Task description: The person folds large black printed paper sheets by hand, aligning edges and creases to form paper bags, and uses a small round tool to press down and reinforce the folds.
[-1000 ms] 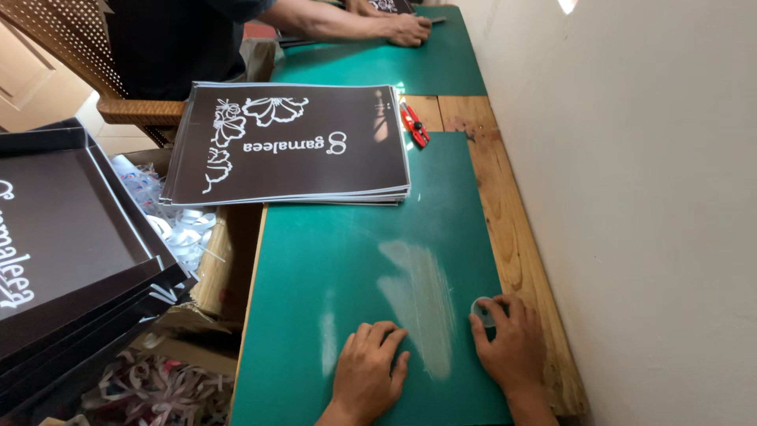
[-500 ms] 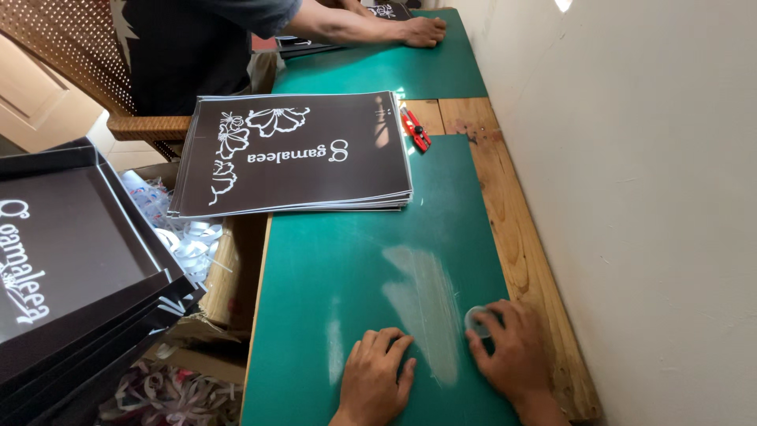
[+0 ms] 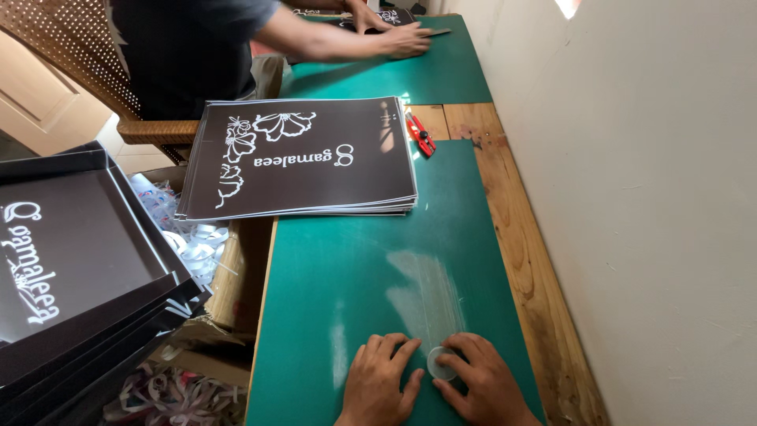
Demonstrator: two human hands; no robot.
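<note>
1. The step in hand looks like picking at a small clear tape roll (image 3: 441, 364), which lies flat on the green mat (image 3: 355, 276) near the worktop's near edge, towards its right side.
2. The right hand (image 3: 481, 383) curls around the roll, thumb and fingers closed on its rim: a light clenched grip on the roll.
3. The left hand (image 3: 382, 383) lies palm-down on the mat just beside it, fingers spread, fingertips near the roll; its grip is released and holds nothing.
4. A pale scuffed streak (image 3: 426, 296) runs up the mat from the roll.
5. A stack of dark printed sheets (image 3: 303, 158) lies at the mat's far left corner, well apart from both hands; a red cutter (image 3: 420, 134) lies on the bare wood (image 3: 520, 237) just beside it.
6. At the far edge, another person's hand (image 3: 406, 39) presses on a second green mat (image 3: 410, 75).
7. Judging from the pose, the next move calls for a fingernail to find the tape's loose end while the other hand steadies the roll.
</note>
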